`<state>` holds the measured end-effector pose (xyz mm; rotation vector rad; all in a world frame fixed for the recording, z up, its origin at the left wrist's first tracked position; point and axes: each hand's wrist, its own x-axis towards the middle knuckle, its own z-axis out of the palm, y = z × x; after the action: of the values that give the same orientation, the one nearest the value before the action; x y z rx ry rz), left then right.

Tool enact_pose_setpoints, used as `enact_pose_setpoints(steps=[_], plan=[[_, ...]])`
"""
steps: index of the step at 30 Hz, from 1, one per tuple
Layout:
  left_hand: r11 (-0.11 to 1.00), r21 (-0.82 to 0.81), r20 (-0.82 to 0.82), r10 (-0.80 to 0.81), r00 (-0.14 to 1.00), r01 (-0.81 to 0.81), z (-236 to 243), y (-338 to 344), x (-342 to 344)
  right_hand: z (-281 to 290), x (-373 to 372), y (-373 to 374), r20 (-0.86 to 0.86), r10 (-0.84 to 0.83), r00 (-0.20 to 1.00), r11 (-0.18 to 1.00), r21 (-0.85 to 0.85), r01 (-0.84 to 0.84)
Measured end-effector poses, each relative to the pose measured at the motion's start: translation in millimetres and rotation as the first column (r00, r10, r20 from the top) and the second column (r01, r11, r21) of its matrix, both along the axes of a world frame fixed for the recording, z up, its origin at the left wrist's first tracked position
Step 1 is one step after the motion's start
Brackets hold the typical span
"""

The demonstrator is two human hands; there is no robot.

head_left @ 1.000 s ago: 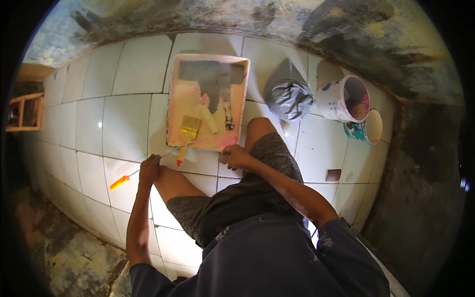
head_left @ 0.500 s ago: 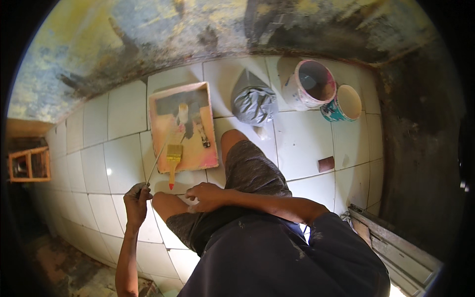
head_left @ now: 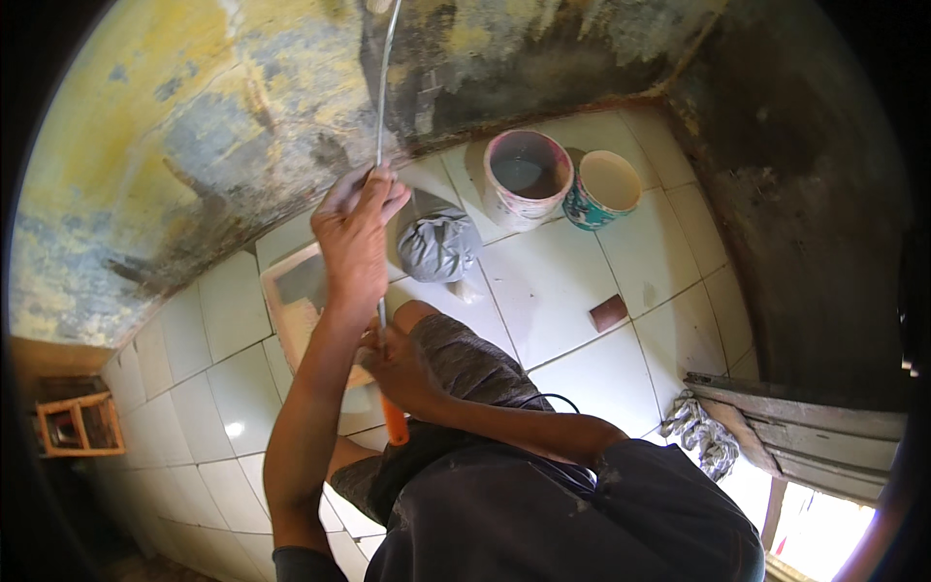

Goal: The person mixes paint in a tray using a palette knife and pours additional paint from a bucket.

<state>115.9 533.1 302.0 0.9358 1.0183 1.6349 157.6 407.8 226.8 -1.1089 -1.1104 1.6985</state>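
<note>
A thin metal rod [head_left: 381,107] with an orange handle end [head_left: 394,423] stands nearly upright in front of me. My left hand [head_left: 354,228] is raised and grips the rod partway up. My right hand [head_left: 400,364] holds the rod lower down, just above the orange handle, over my knee. The rod's top runs out of view at the upper edge. Behind my left forearm lies a pink-stained paint tray [head_left: 291,301] on the white tiled floor, mostly hidden by the arm.
A grey crumpled bag [head_left: 438,244] lies by the wall. A pink-smeared bucket [head_left: 526,177] and a teal-patterned bucket [head_left: 603,187] stand at the peeling wall. A small brown block [head_left: 608,312], a rag [head_left: 700,434], wooden planks [head_left: 805,422] at right, a wooden crate [head_left: 80,423] at left.
Both hands lifted the rod from near the floor to upright; the left hand rose high, the right hand took hold near the orange handle. The view tilted up toward the wall.
</note>
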Motion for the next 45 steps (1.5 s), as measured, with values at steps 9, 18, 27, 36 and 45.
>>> enact_pose_setpoints(steps=[9,18,27,36,45], plan=[[0.999,-0.023,0.224,0.039,0.974,-0.035,-24.1,19.9,127.8,-20.5,133.0,-9.5,0.376,-0.567,0.733,0.824,0.27,0.499],[0.951,-0.128,-0.234,-0.306,0.923,0.283,-86.3,-1.3,163.6,-72.1,224.9,-28.0,0.588,-0.681,0.436,0.732,0.567,0.378],[0.887,-0.456,-0.41,-0.135,0.902,-0.075,-169.5,-86.9,-52.3,-156.6,258.0,-21.2,0.643,-0.586,0.494,0.803,0.375,0.464],[0.531,-0.648,-0.364,0.414,0.834,-0.546,-225.3,-232.6,-218.7,-163.8,243.9,-8.6,0.699,-0.512,0.499,0.851,0.335,0.405],[0.479,-0.707,-0.261,0.507,0.822,-0.52,-255.7,-268.9,-231.5,-182.4,267.4,-8.9,0.703,-0.443,0.556,0.884,0.236,0.405]])
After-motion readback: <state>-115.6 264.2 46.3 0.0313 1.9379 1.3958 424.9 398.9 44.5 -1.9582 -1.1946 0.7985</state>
